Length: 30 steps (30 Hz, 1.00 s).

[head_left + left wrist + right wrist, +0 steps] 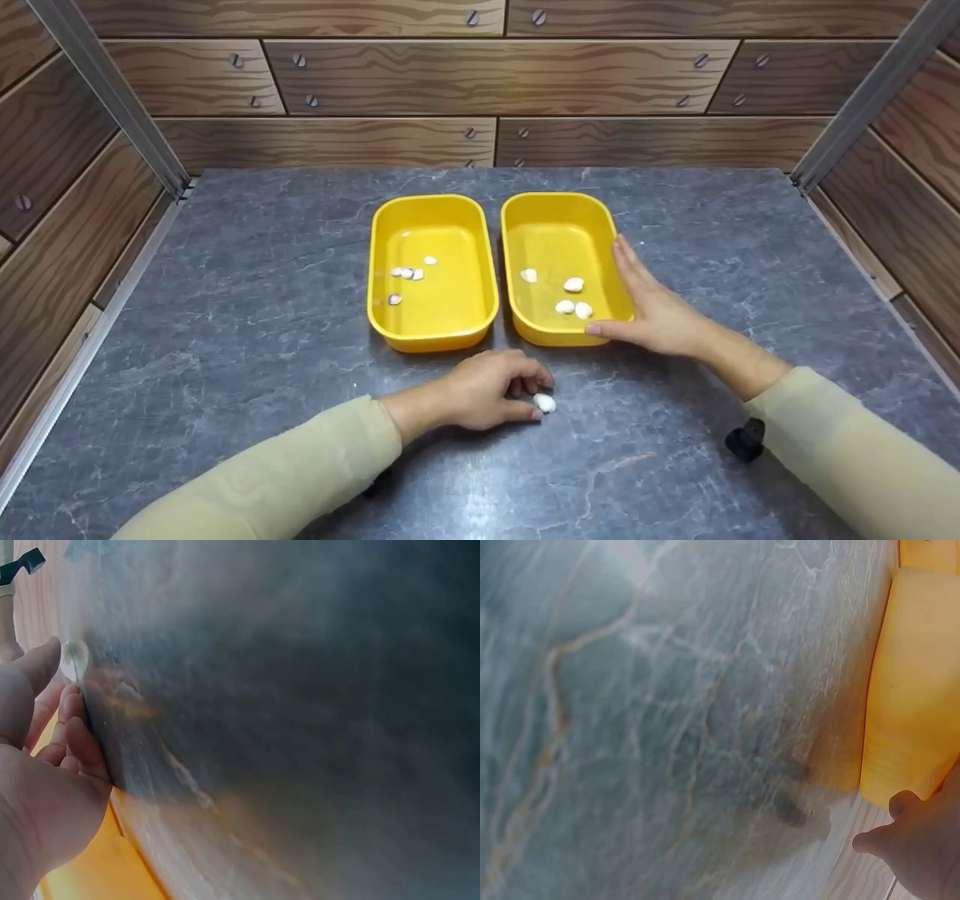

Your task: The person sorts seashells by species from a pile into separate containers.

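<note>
My left hand [495,390] rests at the table in front of the two yellow tubs, fingers bent and thumb stretched forward. A small white seashell [545,403] lies by its thumb tip; in the head view a gap shows between shell and index finger. The left wrist view also has this shell [75,661] at the fingertips. My right hand [664,319] touches the near right corner of the right yellow tub [566,337], thumb at the front rim, straight fingers along the right side. Several white shells [574,285] lie in that tub.
The left yellow tub [435,344] stands beside the right one, a narrow gap between them, with several white and purplish shells [418,274] inside. Dark marbled tabletop [262,300] lies all around. Wood-patterned walls [495,75] and metal posts [112,94] bound the back and sides.
</note>
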Each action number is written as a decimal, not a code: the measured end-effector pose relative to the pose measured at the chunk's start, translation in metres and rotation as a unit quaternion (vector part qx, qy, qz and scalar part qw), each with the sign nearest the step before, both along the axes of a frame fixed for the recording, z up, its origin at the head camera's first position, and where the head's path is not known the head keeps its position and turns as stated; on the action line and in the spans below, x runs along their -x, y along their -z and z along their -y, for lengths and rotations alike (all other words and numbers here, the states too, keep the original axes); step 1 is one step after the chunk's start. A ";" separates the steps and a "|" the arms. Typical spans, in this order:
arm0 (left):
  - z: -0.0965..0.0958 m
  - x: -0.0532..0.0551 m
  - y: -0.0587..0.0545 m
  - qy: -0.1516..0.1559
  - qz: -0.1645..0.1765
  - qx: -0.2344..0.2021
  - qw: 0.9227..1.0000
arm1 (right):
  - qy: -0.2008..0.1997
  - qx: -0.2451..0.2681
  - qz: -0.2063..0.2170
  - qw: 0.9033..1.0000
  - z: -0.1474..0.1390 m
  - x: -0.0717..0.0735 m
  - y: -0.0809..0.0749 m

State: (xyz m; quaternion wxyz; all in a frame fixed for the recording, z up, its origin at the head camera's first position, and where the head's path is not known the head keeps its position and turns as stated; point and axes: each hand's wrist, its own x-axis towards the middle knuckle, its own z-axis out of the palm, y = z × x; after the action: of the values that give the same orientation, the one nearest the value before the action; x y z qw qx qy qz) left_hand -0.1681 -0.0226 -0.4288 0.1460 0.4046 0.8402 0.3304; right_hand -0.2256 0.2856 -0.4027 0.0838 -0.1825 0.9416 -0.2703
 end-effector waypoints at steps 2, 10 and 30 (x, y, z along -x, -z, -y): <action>-0.001 -0.001 -0.001 -0.005 -0.007 0.014 1.000 | -0.002 0.001 -0.003 1.000 0.000 0.000 0.000; -0.002 -0.001 -0.001 -0.010 -0.020 0.044 0.999 | -0.004 0.001 -0.005 1.000 0.001 0.001 0.000; -0.003 -0.001 0.000 -0.012 -0.023 0.058 0.998 | -0.001 -0.001 0.000 1.000 0.001 0.001 0.000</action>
State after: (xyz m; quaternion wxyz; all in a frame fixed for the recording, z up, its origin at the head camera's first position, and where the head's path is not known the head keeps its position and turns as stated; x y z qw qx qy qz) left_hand -0.1674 -0.0199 -0.4284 0.1458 0.3925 0.8659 0.2736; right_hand -0.2265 0.2845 -0.4029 0.0840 -0.1839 0.9417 -0.2690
